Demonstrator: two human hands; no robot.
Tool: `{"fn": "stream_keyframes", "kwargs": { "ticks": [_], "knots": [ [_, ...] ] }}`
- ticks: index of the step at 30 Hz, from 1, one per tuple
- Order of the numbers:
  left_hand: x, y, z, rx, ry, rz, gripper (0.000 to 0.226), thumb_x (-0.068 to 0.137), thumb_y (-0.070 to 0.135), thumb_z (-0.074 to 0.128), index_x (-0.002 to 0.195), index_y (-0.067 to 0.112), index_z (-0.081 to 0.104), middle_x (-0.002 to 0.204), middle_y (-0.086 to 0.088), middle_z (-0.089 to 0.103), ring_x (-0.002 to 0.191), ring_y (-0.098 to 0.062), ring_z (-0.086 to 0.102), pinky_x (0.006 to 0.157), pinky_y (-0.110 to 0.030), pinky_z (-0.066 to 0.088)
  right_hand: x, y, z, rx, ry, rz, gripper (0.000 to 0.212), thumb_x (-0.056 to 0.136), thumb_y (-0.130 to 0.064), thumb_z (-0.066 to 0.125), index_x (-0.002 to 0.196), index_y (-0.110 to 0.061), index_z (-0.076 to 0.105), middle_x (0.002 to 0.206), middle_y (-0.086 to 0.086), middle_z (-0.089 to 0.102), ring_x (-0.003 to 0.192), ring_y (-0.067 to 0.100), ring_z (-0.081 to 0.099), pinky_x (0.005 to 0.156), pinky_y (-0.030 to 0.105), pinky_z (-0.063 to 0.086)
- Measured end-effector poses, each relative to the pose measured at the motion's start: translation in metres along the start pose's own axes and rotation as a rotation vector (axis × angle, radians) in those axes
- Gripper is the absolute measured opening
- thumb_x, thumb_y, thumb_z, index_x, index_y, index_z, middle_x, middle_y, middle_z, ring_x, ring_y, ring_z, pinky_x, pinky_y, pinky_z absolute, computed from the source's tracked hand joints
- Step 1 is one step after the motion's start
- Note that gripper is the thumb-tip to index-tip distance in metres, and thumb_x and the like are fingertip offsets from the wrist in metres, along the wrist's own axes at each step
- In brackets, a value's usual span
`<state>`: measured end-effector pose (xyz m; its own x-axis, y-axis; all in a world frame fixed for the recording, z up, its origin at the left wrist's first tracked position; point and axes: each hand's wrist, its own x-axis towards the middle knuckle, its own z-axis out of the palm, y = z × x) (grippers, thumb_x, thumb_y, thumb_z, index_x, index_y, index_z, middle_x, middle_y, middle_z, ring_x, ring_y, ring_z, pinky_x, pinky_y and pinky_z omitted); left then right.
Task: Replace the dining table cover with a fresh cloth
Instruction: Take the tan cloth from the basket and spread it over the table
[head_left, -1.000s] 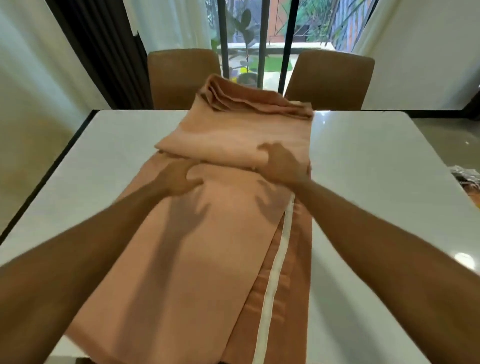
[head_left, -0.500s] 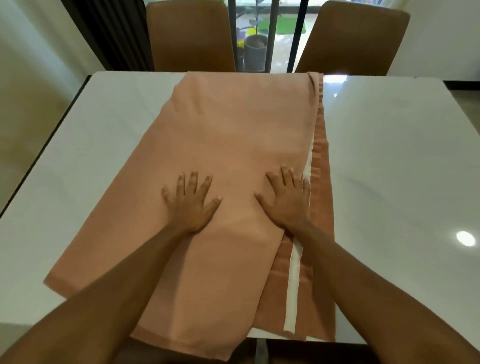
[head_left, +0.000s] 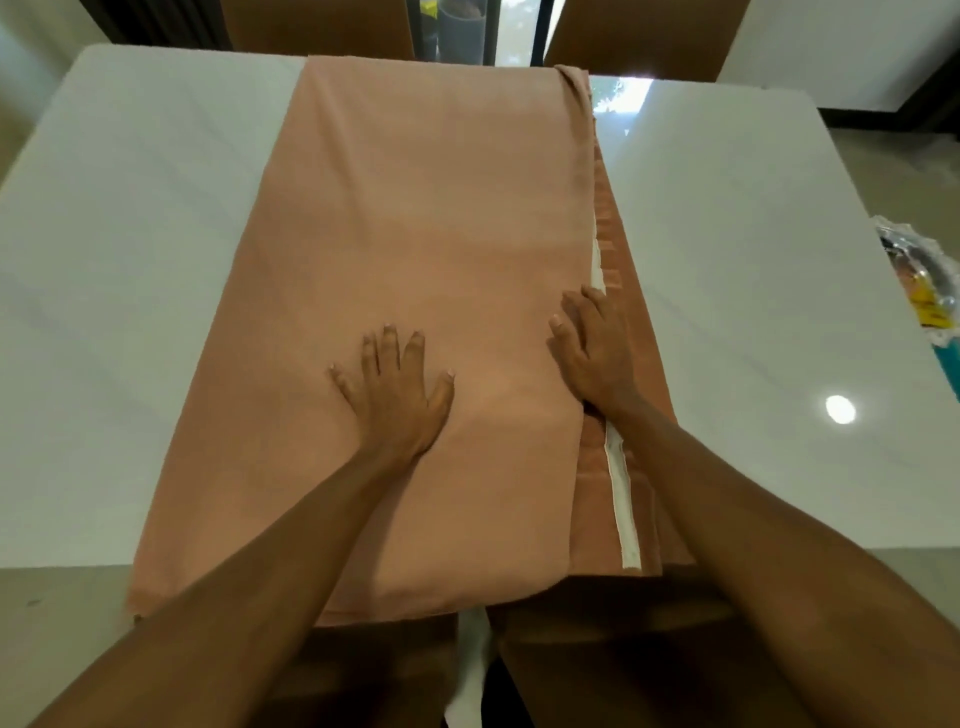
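Observation:
A salmon-pink cloth (head_left: 415, 218) lies folded in a long strip down the middle of the white dining table (head_left: 130, 249), reaching from the far edge to over the near edge. A white band (head_left: 621, 499) runs along its darker right-hand layer. My left hand (head_left: 397, 395) rests flat on the cloth, fingers spread. My right hand (head_left: 595, 348) lies on the right edge of the top layer, fingers bent at the fold; I cannot tell whether they pinch it.
Two brown chairs, one on the left (head_left: 317, 26) and one on the right (head_left: 644, 36), stand at the far side, before a glass door. A clear plastic packet (head_left: 924, 280) lies at the table's right edge. A ceiling light glares (head_left: 840, 409) on the bare glossy top.
The folded bundle at the far end has been unrolled flat to the far edge. Both hands drew back toward me, and my right hand turned onto the cloth's right edge.

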<state>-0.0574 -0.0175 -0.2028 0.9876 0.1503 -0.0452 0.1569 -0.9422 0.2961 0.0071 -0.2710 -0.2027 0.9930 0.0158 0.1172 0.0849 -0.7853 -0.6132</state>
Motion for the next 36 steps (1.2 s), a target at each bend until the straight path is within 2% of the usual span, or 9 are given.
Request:
{"fn": "stream_keyframes", "kwargs": {
  "ticks": [5,8,11,21,24,28,32,34,36],
  "knots": [
    [-0.094,0.057,-0.007,-0.142,0.064,0.181,0.036,0.084,0.054,0.056,0.112,0.031,0.055,0.115,0.006,0.05,0.106,-0.017,0.046,0.09,-0.041,0.038,-0.091,0.017,-0.018,0.134,-0.028,0.132,0.045,0.108,-0.045,0.029,0.148,-0.03,0.041,0.157,0.0,0.039,0.144,0.016,0.038,0.119,0.05,0.034],
    [-0.137,0.092,-0.001,-0.065,-0.109,0.168,0.052,0.081,0.072,0.047,0.113,0.031,0.049,0.111,0.005,0.046,0.098,-0.016,0.044,0.084,-0.038,0.043,-0.143,0.016,-0.024,0.134,-0.105,0.159,0.043,0.108,-0.045,0.031,0.151,-0.04,0.032,0.164,-0.002,0.031,0.15,0.02,0.031,0.124,0.051,0.027],
    [-0.152,0.12,0.005,-0.016,-0.207,0.068,0.064,0.078,0.081,0.04,0.113,0.027,0.042,0.109,0.001,0.042,0.091,-0.017,0.043,0.076,-0.037,0.047,-0.159,0.018,-0.021,-0.109,-0.066,0.092,0.049,0.107,-0.041,0.034,0.153,-0.025,0.04,0.164,0.003,0.034,0.152,0.025,0.03,0.125,0.05,0.022],
    [-0.139,0.106,-0.035,-0.014,-0.341,-0.156,0.035,0.084,0.031,0.072,0.104,0.022,0.045,0.098,0.003,0.051,0.081,-0.014,0.049,0.067,-0.03,0.039,-0.173,0.019,-0.033,-0.23,-0.148,-0.008,0.064,0.103,-0.062,0.03,0.156,-0.027,0.036,0.168,0.006,0.024,0.155,0.024,0.019,0.127,0.046,0.011],
    [-0.137,0.071,-0.056,-0.519,-0.292,-0.347,0.007,0.09,0.011,0.054,0.096,0.014,0.054,0.093,-0.006,0.063,0.072,-0.012,0.055,0.059,-0.03,0.048,-0.176,0.006,-0.029,-0.264,-0.145,0.083,0.058,0.103,-0.056,0.03,0.152,-0.028,0.04,0.166,0.008,0.028,0.154,0.028,0.021,0.126,0.051,0.01],
    [-0.127,0.025,-0.087,-1.032,-0.2,-0.703,0.027,0.098,0.02,0.041,0.112,0.008,0.061,0.108,-0.014,0.065,0.085,-0.021,0.061,0.07,-0.035,0.054,-0.17,-0.045,-0.019,-0.214,-0.119,0.012,0.035,0.097,-0.039,0.048,0.128,-0.024,0.055,0.142,0.007,0.051,0.135,0.027,0.046,0.118,0.055,0.032],
    [-0.117,-0.006,-0.108,-0.579,-0.346,-0.402,0.044,0.088,0.052,0.064,0.112,0.016,0.058,0.096,0.001,0.064,0.083,-0.017,0.063,0.063,-0.029,0.05,-0.174,-0.1,0.016,-0.058,-0.278,-0.165,0.039,0.097,-0.036,0.052,0.135,-0.025,0.05,0.151,0.006,0.045,0.142,0.024,0.038,0.118,0.055,0.031],
    [-0.11,-0.017,-0.103,-0.141,-0.419,-0.228,0.041,0.083,0.048,0.071,0.106,0.018,0.055,0.092,0.002,0.061,0.081,-0.018,0.063,0.063,-0.03,0.051,-0.18,-0.107,0.039,-0.096,-0.301,-0.144,0.048,0.099,-0.041,0.045,0.145,-0.029,0.04,0.16,0.003,0.035,0.15,0.024,0.026,0.124,0.057,0.018],
    [-0.107,-0.018,-0.098,-0.072,-0.449,-0.208,0.026,0.09,0.033,0.062,0.107,0.012,0.058,0.087,0.001,0.059,0.073,-0.017,0.058,0.057,-0.028,0.043,-0.186,-0.103,0.053,-0.146,-0.301,-0.13,0.055,0.101,-0.049,0.04,0.152,-0.031,0.031,0.166,0.0,0.025,0.155,0.023,0.017,0.126,0.052,0.006]
  ]
}}
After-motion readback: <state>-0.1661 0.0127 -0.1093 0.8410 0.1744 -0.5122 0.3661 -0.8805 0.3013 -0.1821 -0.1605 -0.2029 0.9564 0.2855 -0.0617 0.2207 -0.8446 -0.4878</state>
